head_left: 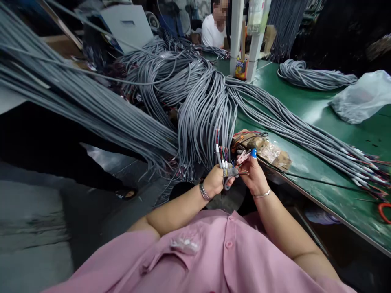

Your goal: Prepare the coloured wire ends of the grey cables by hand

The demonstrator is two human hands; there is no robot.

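Observation:
In the head view my left hand (pixel 214 180) is closed round several grey cable ends. Their white sleeves (pixel 224 164) and thin coloured wires stick up above the fist. A grey, cloth-like wrap (pixel 231 172) covers part of that hand's fingers. Close beside it on the right, my right hand (pixel 254 175) pinches a pale pink clip (pixel 243 157) near stripped wire ends (pixel 243 172). A blue finger cover (pixel 253 153) sits on one of its fingertips. Exactly what the clip bites on is too small to tell.
A large heap of grey cables (pixel 195 77) spreads ahead, and more cables (pixel 293 122) run across the green table (pixel 324 207). Beyond my hands lies a taped brown bundle (pixel 269 150). Orange-red handles (pixel 384 212) and a plastic bag (pixel 362 97) are at right. A person (pixel 213 30) sits behind.

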